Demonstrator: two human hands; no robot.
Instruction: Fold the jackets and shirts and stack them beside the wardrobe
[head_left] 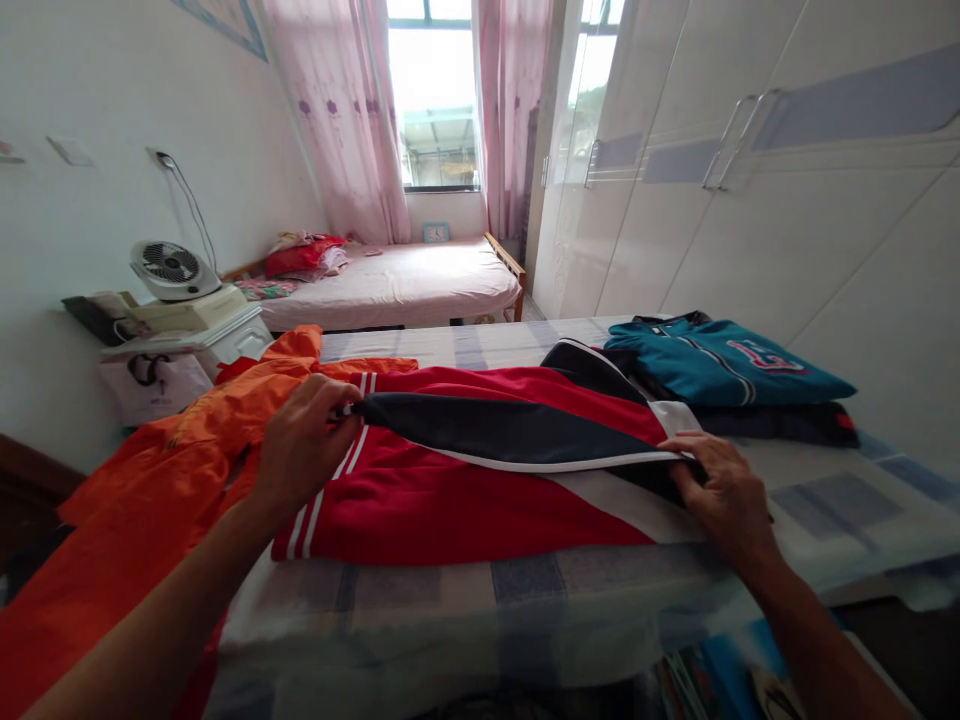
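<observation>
A red, white and dark navy jacket [465, 510] lies spread across the checked bedsheet, its white-striped hem toward the left. My left hand [309, 437] is closed on the end of a dark sleeve [480, 425], beside the striped hem. At the other end, my right hand [724, 490] pinches the same sleeve near its white piping. Between both hands the sleeve stretches across the jacket's body. Fingertips of the left hand are partly hidden from view.
Orange clothing [180, 460] is heaped at the left. A folded teal jacket [735, 360] rests on dark clothing at the right. Beyond stand a second bed [405, 280], a fan [174, 268] on a cabinet, and a white wardrobe [750, 240]. Checked sheet [435, 600] shows in front.
</observation>
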